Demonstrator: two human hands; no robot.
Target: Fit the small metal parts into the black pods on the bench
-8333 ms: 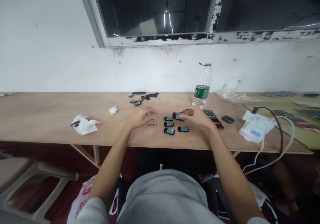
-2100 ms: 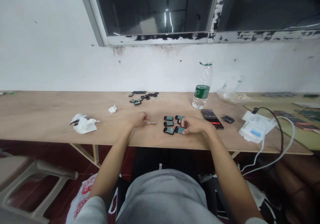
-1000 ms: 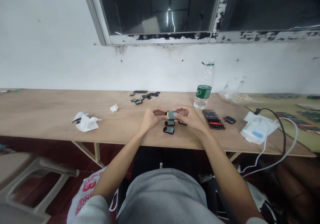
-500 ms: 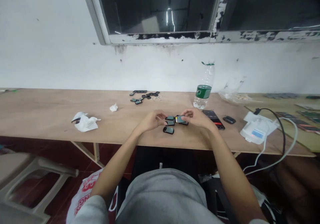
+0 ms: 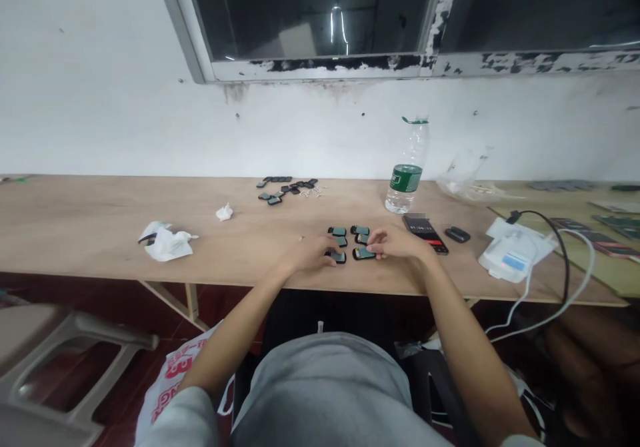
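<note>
The right hand (image 5: pixel 395 241) pinched a flat black-rimmed grey module (image 5: pixel 362 254), likely light, stiff, by its sensible edge facing the rectangular black phone (image 5: pixel 424 232); left fingers (image 5: pixel 324 246) unclear.

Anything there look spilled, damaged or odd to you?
The six small devices lie in two rough columns. Farther back, small white bits are scattered loose beside the black parts, perhaps spilled. Crumpled tissues lie at left, and paint on the window frame is peeling.

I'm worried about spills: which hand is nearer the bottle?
Right. The right hand is on the near side of the bottle; the left hand is farther away, toward the person's left.
</note>
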